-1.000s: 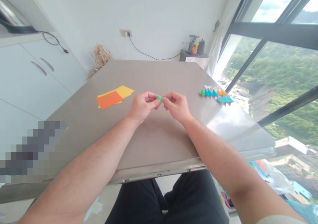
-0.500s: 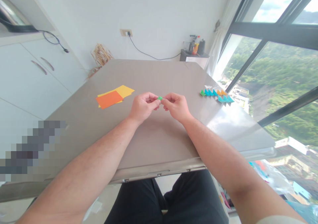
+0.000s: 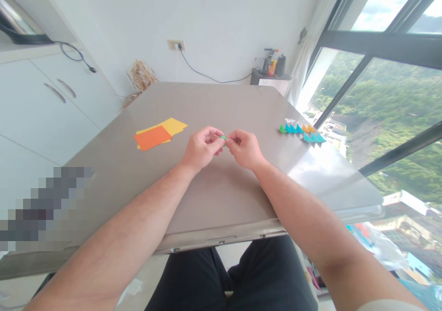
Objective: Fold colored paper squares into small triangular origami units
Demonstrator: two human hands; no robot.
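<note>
A small folded green paper is pinched between my two hands above the middle of the table. My left hand grips its left side between thumb and fingers. On its right side, my right hand pinches it the same way. The fingertips hide most of the paper, so its exact shape cannot be made out. To the left lie an orange paper sheet and yellow paper sheets, overlapping each other. Over on the right, small folded paper pieces in green, blue and orange stand in rows.
The grey table reaches from my lap towards the wall. A low cabinet with bottles and a kettle stands beyond its far edge. Large windows line the right side, white cupboards the left. A black cable runs along the wall.
My fingers have shifted slightly around the green paper, and less of it shows now. The sheets and folded pieces stay in place.
</note>
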